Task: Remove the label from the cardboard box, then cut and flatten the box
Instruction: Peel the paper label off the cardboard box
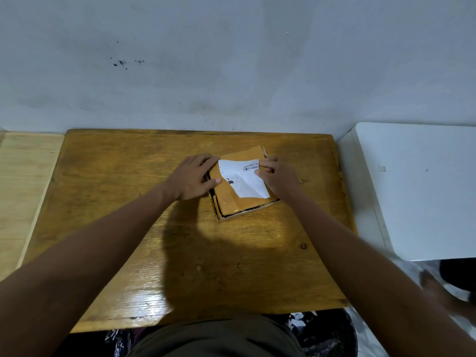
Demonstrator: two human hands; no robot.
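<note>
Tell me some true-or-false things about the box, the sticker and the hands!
1. The cardboard box lies on the wooden table. True.
2. The white label is fully off the box. False: it is still on top.
3. The left hand rests on the box's left side. True.
4. The right hand holds scissors. False: it pinches the label's right edge.

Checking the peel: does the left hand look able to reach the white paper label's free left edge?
Probably yes: the left hand rests on the brown cardboard box beside the white paper label, nothing between them.
</note>
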